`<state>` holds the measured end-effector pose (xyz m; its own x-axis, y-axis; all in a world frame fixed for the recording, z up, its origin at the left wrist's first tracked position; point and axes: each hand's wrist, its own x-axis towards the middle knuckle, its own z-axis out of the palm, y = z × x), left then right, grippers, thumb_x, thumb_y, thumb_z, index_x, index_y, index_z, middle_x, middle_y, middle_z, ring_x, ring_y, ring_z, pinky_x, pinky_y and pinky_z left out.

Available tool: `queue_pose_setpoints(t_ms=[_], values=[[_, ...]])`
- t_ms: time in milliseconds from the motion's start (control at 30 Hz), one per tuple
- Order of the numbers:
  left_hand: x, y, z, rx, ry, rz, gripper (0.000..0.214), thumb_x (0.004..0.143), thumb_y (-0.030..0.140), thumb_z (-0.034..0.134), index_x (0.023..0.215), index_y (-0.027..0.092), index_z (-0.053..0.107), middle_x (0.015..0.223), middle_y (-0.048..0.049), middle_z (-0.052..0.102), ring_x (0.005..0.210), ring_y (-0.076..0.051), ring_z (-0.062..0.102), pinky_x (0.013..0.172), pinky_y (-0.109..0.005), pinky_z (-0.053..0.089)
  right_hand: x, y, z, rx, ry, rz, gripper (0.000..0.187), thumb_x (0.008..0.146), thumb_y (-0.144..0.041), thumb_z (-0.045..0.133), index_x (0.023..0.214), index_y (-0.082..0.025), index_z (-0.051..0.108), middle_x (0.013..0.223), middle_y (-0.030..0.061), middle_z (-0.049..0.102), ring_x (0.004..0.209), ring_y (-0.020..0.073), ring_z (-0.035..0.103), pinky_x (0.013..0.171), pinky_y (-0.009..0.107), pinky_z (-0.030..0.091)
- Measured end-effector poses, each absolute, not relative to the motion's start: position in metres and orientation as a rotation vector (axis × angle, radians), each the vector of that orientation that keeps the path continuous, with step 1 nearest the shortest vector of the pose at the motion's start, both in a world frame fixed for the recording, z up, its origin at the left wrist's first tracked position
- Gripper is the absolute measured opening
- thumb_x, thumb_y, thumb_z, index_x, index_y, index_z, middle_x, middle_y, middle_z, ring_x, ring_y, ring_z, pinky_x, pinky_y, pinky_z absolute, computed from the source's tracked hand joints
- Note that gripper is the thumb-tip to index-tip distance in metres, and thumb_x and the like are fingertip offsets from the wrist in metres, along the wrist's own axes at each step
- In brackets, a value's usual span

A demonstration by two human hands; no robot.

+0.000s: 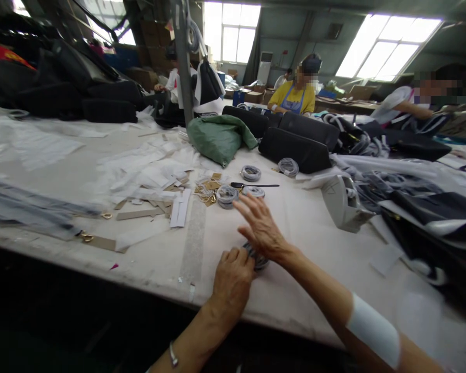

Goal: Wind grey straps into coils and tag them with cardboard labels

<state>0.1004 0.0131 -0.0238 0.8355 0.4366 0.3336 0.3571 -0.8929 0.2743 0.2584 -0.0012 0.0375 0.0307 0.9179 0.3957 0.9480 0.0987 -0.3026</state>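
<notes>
My left hand [233,274] is closed around the near left side of a coiled grey strap [261,264] on the table, close to the front edge. Over that coil reaches my right hand [261,224], its fingers spread and holding nothing. Both hands hide much of the coil. Just beyond my right fingertips lie a coiled strap [227,197] with a gold clasp and another coil [253,191]. A short black strap [256,185] lies across behind them. Farther back are two more coils, one at the middle [250,173] and one beside a black bag [288,167].
Long plastic-wrapped straps [31,210] with gold clasps lie at left, near paper and card scraps [143,213]. A green sack [217,139] stands behind. At right are a grey-white dispenser-like object [344,202] and black bag pieces [438,228]. Several people work across the table.
</notes>
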Motion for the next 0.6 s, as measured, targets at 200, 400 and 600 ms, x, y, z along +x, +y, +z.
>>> queue_pose_setpoints(t_ms=[200,400,600], values=[[0.106,0.010,-0.035,2.791,0.620,0.550,0.011,0.077,0.013,0.072,0.082,0.018,0.063,0.084,-0.0032,0.064,0.080,-0.023,0.059,0.069,-0.037,0.052,0.263,0.019,-0.024,-2.044,-2.159,0.064,0.058,0.097,-0.055,0.040,0.144,-0.020,0.044,0.155,0.0122,0.034,0.147,0.0310,0.017,0.118,0.057,0.008],[0.109,0.010,-0.046,2.766,0.560,0.543,0.008,0.080,0.010,0.066,0.085,0.017,0.064,0.085,-0.0041,0.066,0.078,-0.023,0.062,0.067,-0.035,0.055,0.276,0.027,-0.003,-1.977,-1.937,0.342,0.061,0.100,-0.053,0.020,0.150,-0.020,0.032,0.155,0.0130,0.034,0.145,0.0273,0.025,0.116,0.052,0.024],[0.110,0.009,-0.048,2.785,0.501,0.631,0.007,0.080,0.009,0.064,0.083,0.015,0.062,0.083,-0.0049,0.065,0.075,-0.022,0.062,0.064,-0.034,0.055,0.265,0.032,-0.016,-1.873,-2.040,-0.113,0.051,0.096,-0.050,0.043,0.137,-0.019,0.051,0.146,0.0146,0.047,0.141,0.0322,0.031,0.115,0.058,0.018]])
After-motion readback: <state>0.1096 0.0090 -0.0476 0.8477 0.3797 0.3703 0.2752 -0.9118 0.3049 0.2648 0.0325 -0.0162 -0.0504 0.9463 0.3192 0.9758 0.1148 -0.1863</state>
